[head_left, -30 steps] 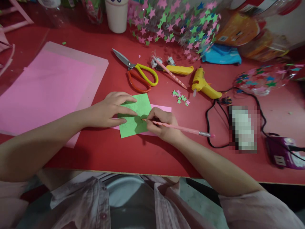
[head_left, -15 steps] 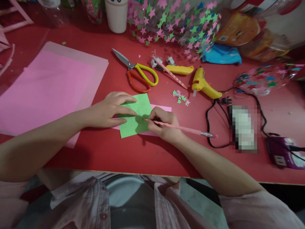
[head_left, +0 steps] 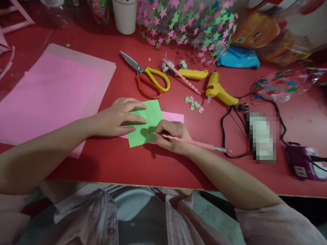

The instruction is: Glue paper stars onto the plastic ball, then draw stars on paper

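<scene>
Spreads empty left hand (head_left: 122, 115) over green paper (head_left: 152, 115), likely light, crease-prone, best steadied at left. Pinches pencil (head_left: 201, 144) near its tip with curled right hand (head_left: 176, 130).

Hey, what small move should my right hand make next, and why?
Probably a short stroke on the green paper: your right hand holds the pink pencil with its tip at the paper, and your left hand rests spread across it, seemingly steadying it.
</scene>
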`<state>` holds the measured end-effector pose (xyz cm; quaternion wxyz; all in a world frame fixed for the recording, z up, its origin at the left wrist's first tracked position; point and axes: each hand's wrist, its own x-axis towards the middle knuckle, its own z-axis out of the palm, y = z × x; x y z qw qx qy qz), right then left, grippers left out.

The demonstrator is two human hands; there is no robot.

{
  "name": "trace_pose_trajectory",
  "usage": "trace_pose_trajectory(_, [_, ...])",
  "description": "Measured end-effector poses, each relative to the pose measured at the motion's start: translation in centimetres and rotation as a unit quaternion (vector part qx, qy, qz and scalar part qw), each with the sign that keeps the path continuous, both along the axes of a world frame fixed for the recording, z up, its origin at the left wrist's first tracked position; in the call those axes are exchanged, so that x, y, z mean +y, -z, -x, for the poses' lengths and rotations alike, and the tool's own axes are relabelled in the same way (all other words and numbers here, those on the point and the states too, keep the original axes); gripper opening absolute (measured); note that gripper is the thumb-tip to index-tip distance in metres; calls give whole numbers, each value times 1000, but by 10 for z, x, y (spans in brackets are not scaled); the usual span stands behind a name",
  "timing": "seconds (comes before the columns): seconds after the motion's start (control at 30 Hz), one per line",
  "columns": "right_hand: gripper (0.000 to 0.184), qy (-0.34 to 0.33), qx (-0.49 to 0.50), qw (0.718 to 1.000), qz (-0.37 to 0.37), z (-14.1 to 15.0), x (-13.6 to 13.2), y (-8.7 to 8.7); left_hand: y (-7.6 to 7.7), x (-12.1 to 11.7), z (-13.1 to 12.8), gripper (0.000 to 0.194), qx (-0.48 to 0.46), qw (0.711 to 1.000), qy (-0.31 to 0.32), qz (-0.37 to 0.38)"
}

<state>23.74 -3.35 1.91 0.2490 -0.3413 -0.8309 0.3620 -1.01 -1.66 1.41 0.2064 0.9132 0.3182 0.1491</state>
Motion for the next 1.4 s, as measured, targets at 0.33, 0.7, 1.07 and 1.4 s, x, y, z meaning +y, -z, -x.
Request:
trace_pose_trajectory(0.33, [15,-32,17,999,-20,0,1,-1,1,1,0,31,-3,1000,4,-4])
trace_pose_trajectory(0.7, [8,92,103,979,151,-13,13,-8,1,0,2,27,-29,999,6,-15])
trace_pose_trajectory(1.07, [9,22,62,993,99,-8,12,-1,2,-1,-2,37,-9,997,46,-60])
trace_pose_trajectory(1.4, [10,0,49,995,89,-8,15,1,0,-1,-2,35,-17,998,42,-40])
